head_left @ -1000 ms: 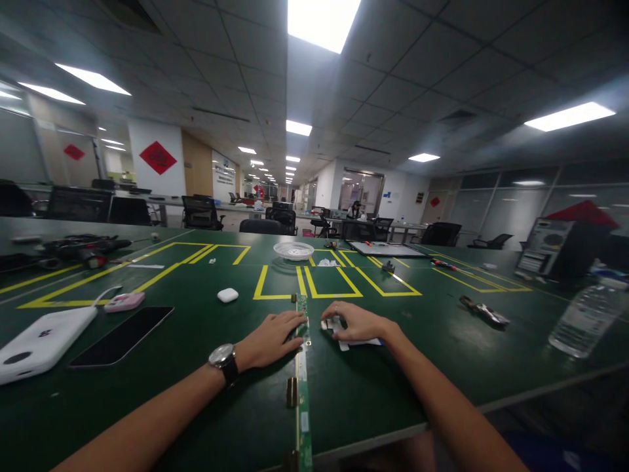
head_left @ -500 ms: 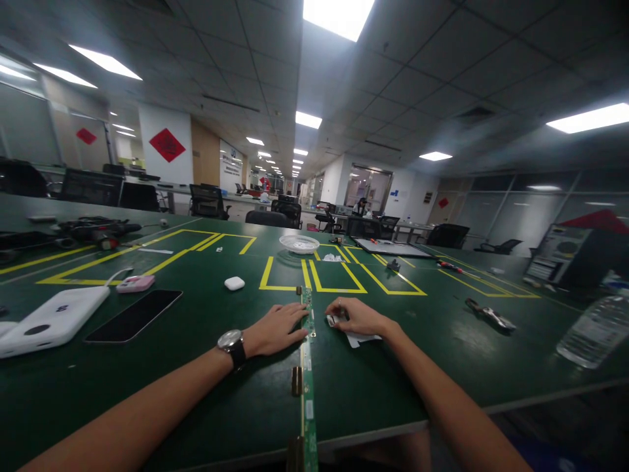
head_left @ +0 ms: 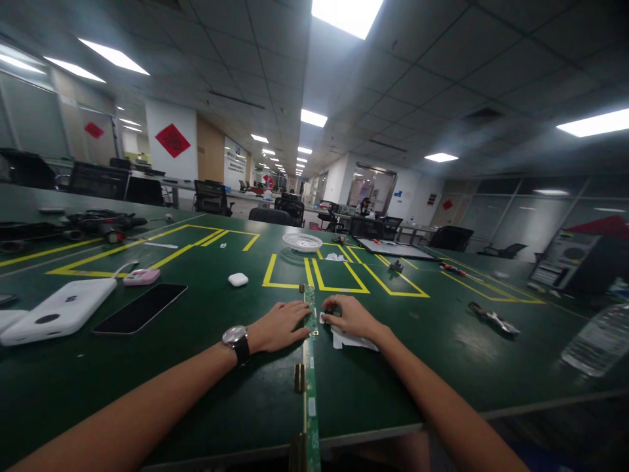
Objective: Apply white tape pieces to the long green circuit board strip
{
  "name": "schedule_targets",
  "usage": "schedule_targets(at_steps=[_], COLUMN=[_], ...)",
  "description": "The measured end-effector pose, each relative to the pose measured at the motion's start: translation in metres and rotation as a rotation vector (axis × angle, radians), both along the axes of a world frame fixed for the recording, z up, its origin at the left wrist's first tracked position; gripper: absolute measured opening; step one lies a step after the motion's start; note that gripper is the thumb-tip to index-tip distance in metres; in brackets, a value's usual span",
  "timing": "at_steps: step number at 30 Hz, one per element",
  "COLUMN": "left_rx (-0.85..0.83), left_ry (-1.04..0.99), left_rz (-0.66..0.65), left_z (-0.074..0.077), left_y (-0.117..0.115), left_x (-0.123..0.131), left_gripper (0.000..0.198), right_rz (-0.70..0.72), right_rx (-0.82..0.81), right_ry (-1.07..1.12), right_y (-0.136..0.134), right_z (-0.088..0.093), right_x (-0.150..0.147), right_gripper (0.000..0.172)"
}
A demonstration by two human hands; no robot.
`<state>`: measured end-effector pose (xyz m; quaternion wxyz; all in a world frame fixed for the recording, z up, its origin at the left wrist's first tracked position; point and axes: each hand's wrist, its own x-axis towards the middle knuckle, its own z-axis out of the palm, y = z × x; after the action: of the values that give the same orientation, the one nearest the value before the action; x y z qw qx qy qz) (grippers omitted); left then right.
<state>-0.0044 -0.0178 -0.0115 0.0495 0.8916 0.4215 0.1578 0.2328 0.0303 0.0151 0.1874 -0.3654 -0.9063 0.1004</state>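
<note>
A long narrow green circuit board strip [head_left: 309, 387] lies on the green table [head_left: 206, 367], running from the near edge away from me. My left hand [head_left: 280, 326], with a wristwatch on the wrist, rests flat on the table with its fingertips against the strip's left side. My right hand [head_left: 348, 314] sits just right of the strip, fingers curled and pinched on a small white piece [head_left: 325, 318]. Under that hand lies a white sheet [head_left: 351, 341]. What exactly the fingers pinch is too small to name.
Left of me lie a black phone [head_left: 140, 308], a white power bank [head_left: 59, 311], a pink device [head_left: 141, 276] and a white earbud case [head_left: 238, 279]. A white basket [head_left: 303, 242] stands further back inside yellow floor-tape boxes. A water bottle [head_left: 597, 341] lies at right, a tool [head_left: 493, 318] beside it.
My right hand has slid left, closer to the strip, with its fingers still pinched. My left hand stays on the strip. The view has shifted slightly.
</note>
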Motion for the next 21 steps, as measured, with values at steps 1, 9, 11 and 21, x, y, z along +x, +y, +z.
schedule_targets(at_steps=[1,9,11,21], left_rx=[0.0,0.015,0.007,-0.049], left_ry=[0.002,-0.003,-0.004,0.024], left_rz=[-0.003,-0.008,-0.008,-0.038], left_z=[-0.001,0.0,0.0,-0.001], left_y=[0.001,0.0,0.0,0.005], left_x=[0.0,0.0,0.0,-0.002], left_gripper=[0.055,0.056,0.055,0.054], right_rz=[0.023,-0.032,-0.046,-0.042], right_rx=[-0.001,0.046,0.043,0.06], right_ry=[-0.006,0.01,0.023,0.061], right_y=[0.0,0.003,0.002,0.006], right_z=[0.001,-0.009,-0.01,-0.017], right_x=[0.002,-0.004,-0.007,-0.009], right_gripper=[0.025,0.018,0.017,0.012])
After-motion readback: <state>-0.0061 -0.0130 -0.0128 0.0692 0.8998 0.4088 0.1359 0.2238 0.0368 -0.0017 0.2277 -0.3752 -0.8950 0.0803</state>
